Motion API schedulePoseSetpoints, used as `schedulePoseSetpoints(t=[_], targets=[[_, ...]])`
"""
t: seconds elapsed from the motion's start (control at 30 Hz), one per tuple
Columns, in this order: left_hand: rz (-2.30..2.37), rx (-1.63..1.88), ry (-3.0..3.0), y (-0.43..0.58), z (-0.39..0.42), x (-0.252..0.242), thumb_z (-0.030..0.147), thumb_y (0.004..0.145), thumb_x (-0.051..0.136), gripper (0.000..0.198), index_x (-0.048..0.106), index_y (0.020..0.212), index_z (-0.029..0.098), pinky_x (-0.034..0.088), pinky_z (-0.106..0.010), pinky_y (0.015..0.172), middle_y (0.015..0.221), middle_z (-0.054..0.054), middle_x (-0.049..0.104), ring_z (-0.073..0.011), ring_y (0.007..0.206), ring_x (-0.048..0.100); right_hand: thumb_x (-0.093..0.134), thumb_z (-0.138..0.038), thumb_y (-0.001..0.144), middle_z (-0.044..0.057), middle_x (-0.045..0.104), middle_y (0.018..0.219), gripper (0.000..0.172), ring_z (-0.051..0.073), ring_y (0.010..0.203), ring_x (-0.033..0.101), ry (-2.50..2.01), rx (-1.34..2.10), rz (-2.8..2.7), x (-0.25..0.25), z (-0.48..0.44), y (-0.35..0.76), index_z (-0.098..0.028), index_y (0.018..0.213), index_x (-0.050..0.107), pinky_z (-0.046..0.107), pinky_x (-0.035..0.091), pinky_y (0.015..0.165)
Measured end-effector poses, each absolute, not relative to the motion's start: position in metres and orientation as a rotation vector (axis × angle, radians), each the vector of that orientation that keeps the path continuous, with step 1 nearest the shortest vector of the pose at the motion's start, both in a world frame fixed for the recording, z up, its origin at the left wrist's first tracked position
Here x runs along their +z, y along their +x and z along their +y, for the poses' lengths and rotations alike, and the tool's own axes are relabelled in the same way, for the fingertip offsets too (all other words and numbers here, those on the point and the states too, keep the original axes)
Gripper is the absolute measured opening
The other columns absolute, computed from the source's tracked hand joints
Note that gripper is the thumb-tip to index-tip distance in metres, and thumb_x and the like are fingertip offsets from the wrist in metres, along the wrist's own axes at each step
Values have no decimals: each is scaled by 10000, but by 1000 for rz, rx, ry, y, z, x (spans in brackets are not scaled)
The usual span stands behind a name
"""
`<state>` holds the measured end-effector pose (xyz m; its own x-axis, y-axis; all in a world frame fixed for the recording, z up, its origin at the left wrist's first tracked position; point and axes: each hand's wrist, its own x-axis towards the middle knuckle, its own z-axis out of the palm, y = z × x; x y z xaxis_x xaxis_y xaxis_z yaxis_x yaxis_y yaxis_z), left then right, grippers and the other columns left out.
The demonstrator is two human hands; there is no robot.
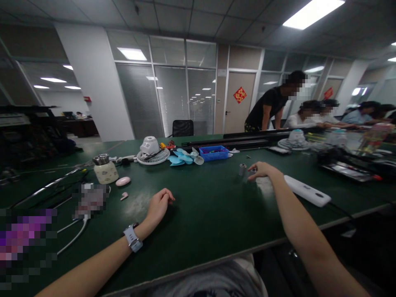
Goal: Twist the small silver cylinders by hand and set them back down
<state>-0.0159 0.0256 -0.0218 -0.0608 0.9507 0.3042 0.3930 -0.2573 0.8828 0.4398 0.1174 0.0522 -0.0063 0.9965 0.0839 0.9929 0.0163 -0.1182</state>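
My left hand rests on the green table with its fingers loosely curled, and nothing shows in it. A watch with a pale strap is on that wrist. Farther forward on the right, my right hand has thumb and fingers bent around a small grey metal cylinder, which the fingers partly cover. A second metal cylinder stands upright on the table just left of those fingertips. Nearest to my left hand lie a small pink earbud-like piece and a pink oval case.
A white fan part, light-blue fan blades and a blue tray lie at the back. A white power strip sits beside my right forearm. At left stands a cream jar. A person leans over the far side.
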Motion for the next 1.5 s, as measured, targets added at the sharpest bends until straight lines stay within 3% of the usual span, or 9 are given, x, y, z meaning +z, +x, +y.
schedulePoseSetpoints(t=[0.13,0.37,0.53,0.67,0.83,1.0,1.13,1.3,1.5], targets=[[1437,1304,1672,-15,24,-21,251,746,420,185,560,634,206,422,-272,629,637,5,611,-171,630,581,807,-274,598,54,733,960,308,212,828,688,-2108,47,-2152,52,115,433,-236,902,773,267,514,668],[1427,1254,1740,-9,21,-16,247,750,417,189,566,643,201,444,-287,648,667,-9,634,-177,659,594,788,-313,647,60,713,1004,339,223,937,662,-1748,165,-2386,51,99,357,-208,966,744,285,498,814],[1398,1260,1889,-1,7,-2,339,818,511,202,647,874,201,482,-344,801,935,-44,708,-214,898,653,742,-398,733,41,695,1027,562,198,899,664,-1113,304,-2405,24,67,256,-239,1251,592,309,501,805],[1260,1351,1980,6,0,2,381,787,655,366,573,1101,212,468,-382,945,1074,-62,707,-216,1041,653,740,-393,747,20,695,915,730,187,809,671,-840,446,-2385,7,38,206,-218,1384,430,305,500,760],[1161,1349,1886,11,1,-1,373,764,700,404,560,1106,209,514,-381,932,1105,-75,697,-212,1007,687,741,-381,749,23,694,916,765,202,801,680,-818,528,-2327,0,26,195,-210,1395,370,318,501,738],[1178,1493,1813,12,5,5,382,749,716,369,554,1021,193,558,-359,850,985,-64,709,-203,901,714,755,-380,734,24,700,952,822,214,861,682,-835,555,-2308,-2,27,197,-233,1420,329,341,501,781],[1237,1594,1781,4,11,4,398,765,699,371,550,1037,194,552,-355,867,1039,-79,695,-204,947,706,752,-393,735,35,703,999,849,204,851,680,-863,559,-2302,-1,25,199,-248,1438,298,341,494,790],[1297,1152,1887,-6,15,-12,374,781,673,394,561,1120,206,547,-374,863,1138,-95,695,-231,971,707,755,-400,728,39,704,994,791,209,859,678,-904,505,-2320,2,24,202,-236,1397,367,341,487,790],[1314,918,1998,-6,14,-17,424,794,659,535,518,1270,226,426,-452,1033,1012,-65,763,-265,1157,626,732,-428,739,19,700,1025,469,196,906,668,-933,343,-2382,10,32,215,-255,1152,595,333,479,826]])
